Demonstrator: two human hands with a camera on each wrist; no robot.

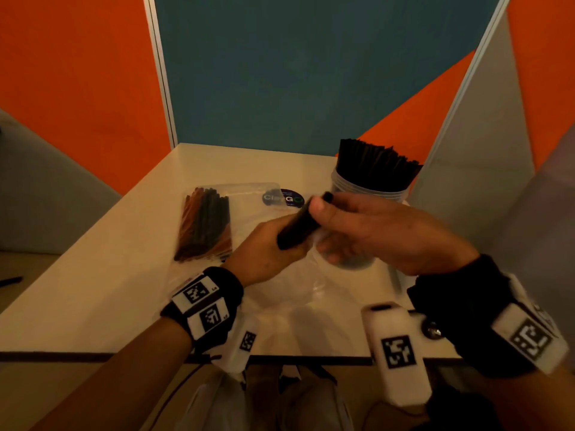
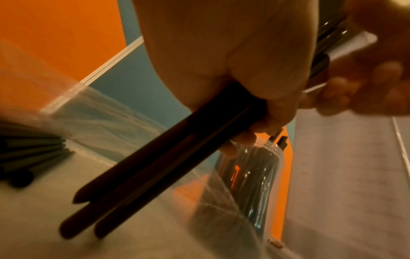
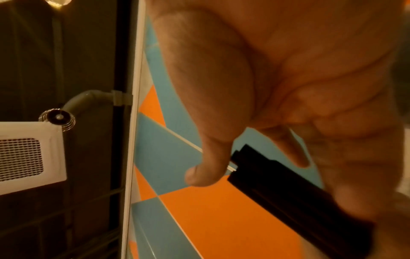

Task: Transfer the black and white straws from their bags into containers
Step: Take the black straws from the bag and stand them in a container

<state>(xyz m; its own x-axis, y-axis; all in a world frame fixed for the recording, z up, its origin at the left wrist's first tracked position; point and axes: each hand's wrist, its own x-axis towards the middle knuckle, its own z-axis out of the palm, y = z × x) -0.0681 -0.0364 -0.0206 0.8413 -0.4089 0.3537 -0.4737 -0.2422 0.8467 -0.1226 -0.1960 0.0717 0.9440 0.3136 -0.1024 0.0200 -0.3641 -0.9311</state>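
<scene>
Above the middle of the table, both hands hold one small bundle of black straws point(image 1: 297, 227). My left hand point(image 1: 280, 241) grips its lower end; in the left wrist view the straws point(image 2: 155, 166) stick out below the curled fingers. My right hand point(image 1: 323, 213) pinches the upper end, thumb on top; the straws point(image 3: 288, 192) run under its fingers. A clear container point(image 1: 370, 185) packed with black straws stands at the back right. A clear bag point(image 1: 205, 225) with dark straws lies to the left. No white straws are in view.
A second clear container point(image 1: 345, 262) sits under my right hand, partly hidden. An empty-looking clear bag point(image 1: 311, 290) lies flat near the table's front edge. Orange and blue partition panels point(image 1: 311, 73) close in the white table point(image 1: 93, 275) at the back and sides.
</scene>
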